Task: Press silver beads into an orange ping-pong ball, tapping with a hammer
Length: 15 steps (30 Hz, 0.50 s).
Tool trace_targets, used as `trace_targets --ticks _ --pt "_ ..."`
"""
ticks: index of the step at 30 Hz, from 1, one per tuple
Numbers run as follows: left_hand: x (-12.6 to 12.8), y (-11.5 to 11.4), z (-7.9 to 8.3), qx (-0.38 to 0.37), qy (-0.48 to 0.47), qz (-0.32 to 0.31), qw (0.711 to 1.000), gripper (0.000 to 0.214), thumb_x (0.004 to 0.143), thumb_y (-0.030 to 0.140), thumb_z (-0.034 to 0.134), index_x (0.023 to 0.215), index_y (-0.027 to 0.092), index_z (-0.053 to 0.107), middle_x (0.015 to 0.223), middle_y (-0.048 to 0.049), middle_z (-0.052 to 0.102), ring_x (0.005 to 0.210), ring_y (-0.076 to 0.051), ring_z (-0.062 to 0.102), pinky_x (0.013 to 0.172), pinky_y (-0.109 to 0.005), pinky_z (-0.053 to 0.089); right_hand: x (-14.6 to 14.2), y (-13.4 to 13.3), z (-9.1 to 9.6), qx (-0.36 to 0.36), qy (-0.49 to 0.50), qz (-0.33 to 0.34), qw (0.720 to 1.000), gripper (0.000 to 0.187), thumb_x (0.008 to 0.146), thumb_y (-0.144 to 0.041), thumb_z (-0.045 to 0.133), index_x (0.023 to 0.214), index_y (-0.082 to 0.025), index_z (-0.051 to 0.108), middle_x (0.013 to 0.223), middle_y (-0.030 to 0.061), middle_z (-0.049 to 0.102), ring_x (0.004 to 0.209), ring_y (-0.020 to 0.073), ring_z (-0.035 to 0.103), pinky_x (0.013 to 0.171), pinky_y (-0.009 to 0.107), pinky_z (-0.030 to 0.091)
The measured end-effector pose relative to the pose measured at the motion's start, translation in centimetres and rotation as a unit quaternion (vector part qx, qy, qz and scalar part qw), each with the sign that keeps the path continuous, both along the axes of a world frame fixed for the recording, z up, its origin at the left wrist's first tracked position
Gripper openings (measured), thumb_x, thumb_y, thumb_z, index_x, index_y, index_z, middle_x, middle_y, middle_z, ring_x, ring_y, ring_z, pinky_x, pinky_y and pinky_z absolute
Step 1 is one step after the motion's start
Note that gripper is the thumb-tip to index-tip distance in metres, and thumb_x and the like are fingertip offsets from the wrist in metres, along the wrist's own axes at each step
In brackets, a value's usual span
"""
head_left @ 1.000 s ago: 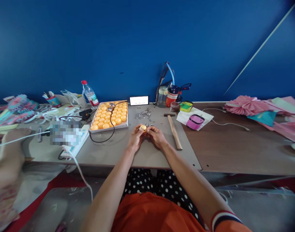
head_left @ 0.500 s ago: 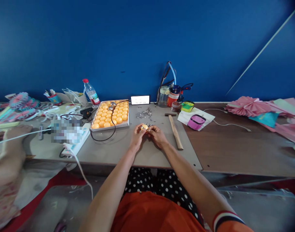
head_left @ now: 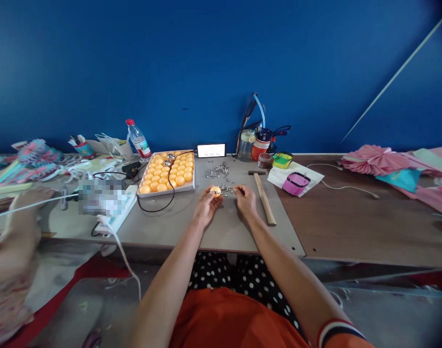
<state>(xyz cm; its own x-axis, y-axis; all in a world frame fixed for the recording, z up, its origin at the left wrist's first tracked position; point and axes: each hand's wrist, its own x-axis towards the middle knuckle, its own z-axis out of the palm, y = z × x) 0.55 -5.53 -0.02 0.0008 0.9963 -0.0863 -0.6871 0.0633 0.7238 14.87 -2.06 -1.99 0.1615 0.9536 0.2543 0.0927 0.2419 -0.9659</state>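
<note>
My left hand point(head_left: 207, 205) is closed around a small orange ball point(head_left: 215, 191), held just above the grey table point(head_left: 170, 227). My right hand point(head_left: 245, 200) sits a little to the right of it, fingers curled, fingertips near a scatter of small silver metal pieces point(head_left: 226, 189); whether it pinches one is too small to see. A bigger heap of the same metal pieces point(head_left: 217, 170) lies farther back. A white tray of several orange balls point(head_left: 168, 176) stands to the left of my hands.
A wooden-handled hammer point(head_left: 264, 198) lies right of my right hand. Behind are a phone point(head_left: 211, 150), jars and cups point(head_left: 257, 145), a water bottle point(head_left: 138, 139) and a pink pouch point(head_left: 296, 183). A power strip point(head_left: 114, 212) with cables lies left. Another person's arm point(head_left: 14, 232) rests at far left. Pink paper fans point(head_left: 373, 157) lie right.
My right hand has come off the orange ball and shifted right toward the loose metal pieces. My left hand keeps the ball.
</note>
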Motion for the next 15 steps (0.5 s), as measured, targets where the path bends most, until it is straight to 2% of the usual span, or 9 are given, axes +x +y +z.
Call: trace_targets --ticks 1,3,7,10,15 --pt "-0.14 -0.01 0.09 -0.002 -0.008 -0.001 1.0 0.041 0.064 0.025 0.075 0.1 0.018 0.056 0.08 -0.0024 0.068 0.067 -0.013 0.064 0.066 -0.025 0.049 0.35 0.11 -0.12 0.012 -0.087 -0.045 0.995 0.013 0.076 -0.027 0.052 0.078 -0.018 0.061 0.078 0.0032 0.06 0.074 0.0157 0.054 0.072 0.028 0.043" --pt "-0.35 0.0 0.2 -0.002 -0.016 -0.002 1.0 0.04 0.065 0.023 0.074 0.1 0.017 0.055 0.081 -0.0031 0.068 0.067 -0.012 0.064 0.065 -0.024 0.049 0.69 0.11 -0.22 0.006 -0.235 -0.089 0.968 0.022 0.078 -0.021 0.047 0.089 -0.016 0.065 0.094 0.0083 0.062 0.082 0.0176 0.055 0.079 0.03 0.042" --pt "-0.54 0.05 0.23 -0.001 -0.016 0.005 1.0 0.033 0.067 0.02 0.072 0.096 0.015 0.056 0.081 -0.0044 0.068 0.062 -0.01 0.062 0.063 -0.023 0.049 0.22 -0.32 0.14 -0.022 -0.425 -0.08 0.901 0.036 0.082 -0.021 0.046 0.115 -0.018 0.059 0.107 0.0119 0.059 0.095 0.0214 0.054 0.083 0.032 0.04" --pt "-0.62 0.03 0.28 -0.005 -0.027 0.014 1.0 0.023 0.071 0.023 0.069 0.089 0.013 0.057 0.08 -0.007 0.068 0.063 -0.011 0.062 0.064 -0.024 0.049 -0.07 -0.37 0.41 -0.041 -0.464 -0.074 0.882 0.037 0.085 -0.02 0.043 0.119 -0.02 0.058 0.106 0.0119 0.06 0.098 0.0228 0.055 0.084 0.032 0.039" --pt "-0.86 -0.01 0.36 -0.02 -0.06 0.024 0.998 0.018 0.077 0.027 0.063 0.087 0.012 0.059 0.08 -0.0084 0.068 0.061 -0.011 0.061 0.062 -0.025 0.05 0.36 0.08 0.07 -0.048 -0.443 -0.072 0.892 0.039 0.084 -0.014 0.039 0.116 -0.022 0.06 0.106 0.0095 0.062 0.094 0.0202 0.058 0.083 0.029 0.04"
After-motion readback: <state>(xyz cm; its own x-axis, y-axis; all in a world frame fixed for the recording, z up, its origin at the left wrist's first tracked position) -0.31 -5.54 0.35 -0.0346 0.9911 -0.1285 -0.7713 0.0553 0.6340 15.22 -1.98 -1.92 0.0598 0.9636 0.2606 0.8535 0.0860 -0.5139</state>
